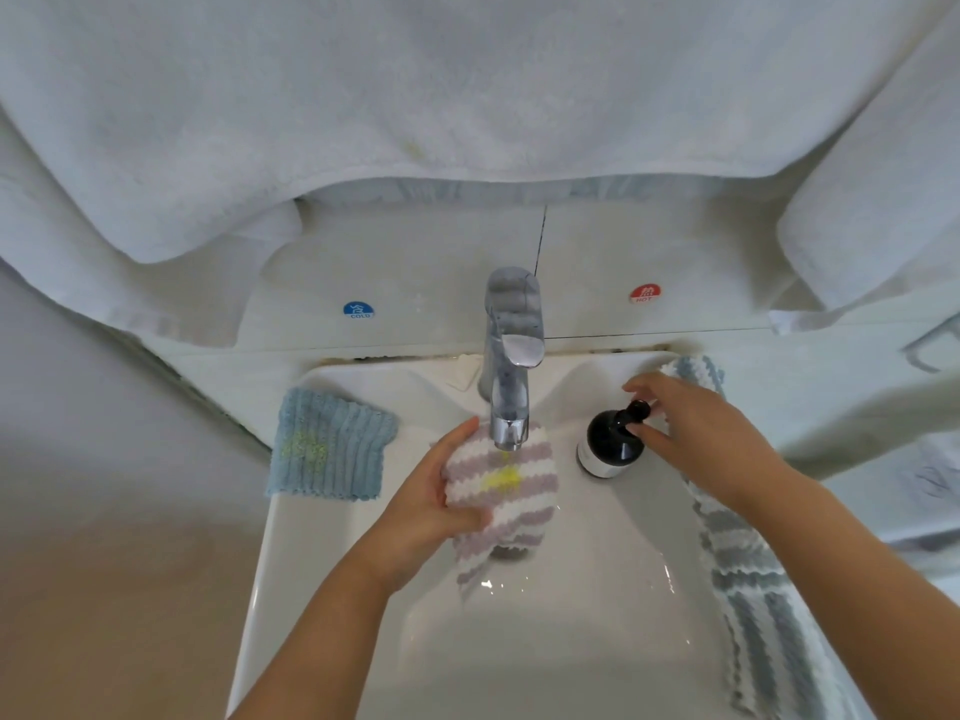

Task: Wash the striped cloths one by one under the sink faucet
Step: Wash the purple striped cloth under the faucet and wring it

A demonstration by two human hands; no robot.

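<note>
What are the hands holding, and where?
Left hand grips the pink striped cloth by its left side. Right hand touches the soap bottle's pump.
</note>
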